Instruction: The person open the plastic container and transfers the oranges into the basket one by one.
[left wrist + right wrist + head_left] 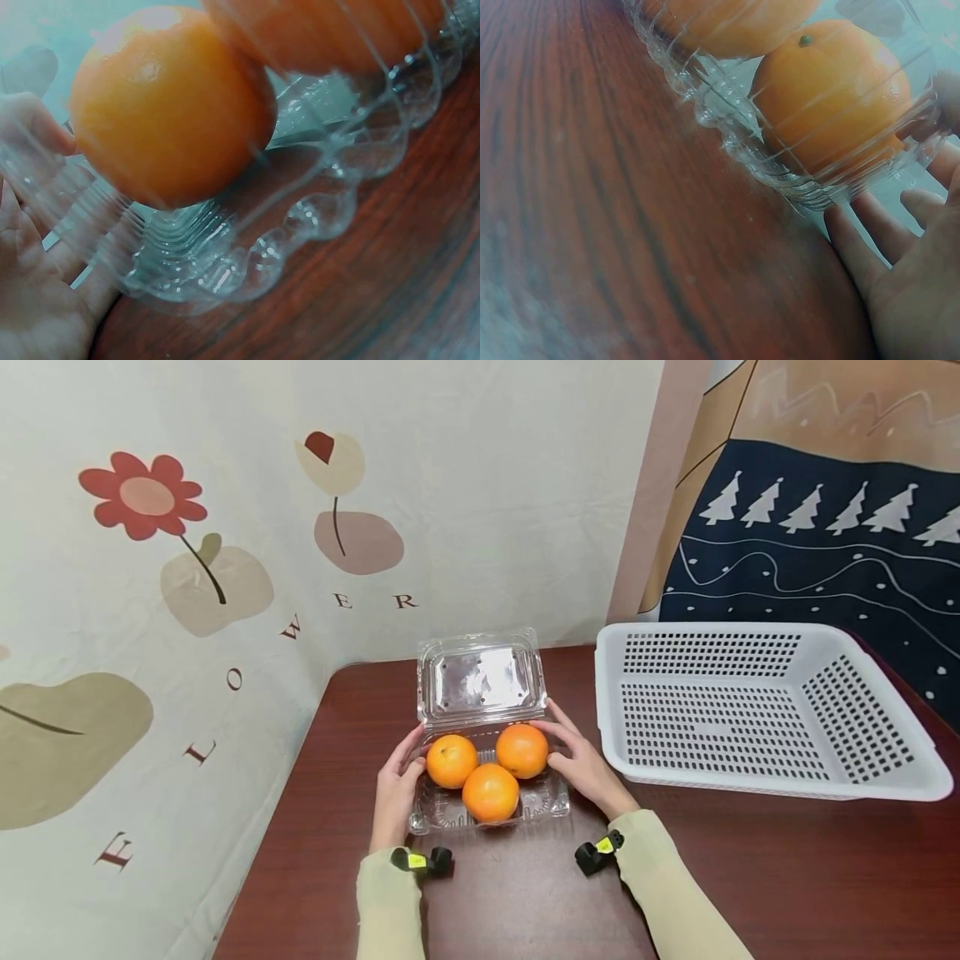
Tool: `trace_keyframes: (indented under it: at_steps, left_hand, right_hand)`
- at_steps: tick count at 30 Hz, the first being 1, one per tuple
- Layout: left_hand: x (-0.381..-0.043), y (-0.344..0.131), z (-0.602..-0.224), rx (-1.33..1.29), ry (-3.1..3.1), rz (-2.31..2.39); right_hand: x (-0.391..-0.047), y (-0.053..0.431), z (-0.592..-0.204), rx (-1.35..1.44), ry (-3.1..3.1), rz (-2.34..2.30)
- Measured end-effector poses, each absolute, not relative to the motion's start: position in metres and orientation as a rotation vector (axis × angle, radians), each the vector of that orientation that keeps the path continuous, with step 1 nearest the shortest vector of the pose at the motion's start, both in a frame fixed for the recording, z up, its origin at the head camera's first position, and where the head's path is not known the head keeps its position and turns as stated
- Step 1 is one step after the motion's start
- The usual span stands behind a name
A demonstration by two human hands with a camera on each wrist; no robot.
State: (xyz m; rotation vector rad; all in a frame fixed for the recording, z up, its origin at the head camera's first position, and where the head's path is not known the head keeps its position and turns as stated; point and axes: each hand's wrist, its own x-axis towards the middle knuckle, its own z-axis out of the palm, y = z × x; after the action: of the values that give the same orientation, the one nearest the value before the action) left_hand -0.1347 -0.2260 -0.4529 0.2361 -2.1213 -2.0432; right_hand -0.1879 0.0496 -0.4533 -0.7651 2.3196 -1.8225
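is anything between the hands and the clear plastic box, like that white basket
Nothing visible stands in the way. The left hand and right hand are already at the sides of the clear plastic box. The white basket sits off to the right, not between the right hand and the box.

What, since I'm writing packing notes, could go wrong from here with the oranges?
The lid is open, so tipping the box might roll the oranges out. The fingers lie close to the lid, so they could get pinched if it shuts. The clear box looks thin-walled and might buckle if squeezed.
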Motion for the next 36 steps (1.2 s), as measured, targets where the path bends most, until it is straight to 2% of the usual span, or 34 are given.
trace_keyframes:
  at_steps: [19,36]
  left_hand:
    - [-0.141,-0.233,-0.473,0.192,-2.135,-2.008]
    - [-0.141,-0.234,-0.474,0.199,-2.144,-2.008]
  right_hand:
    - [-0.188,0.05,-0.455,-0.78,2.32,-1.822]
    - [-0.187,0.05,-0.454,-0.776,2.321,-1.823]
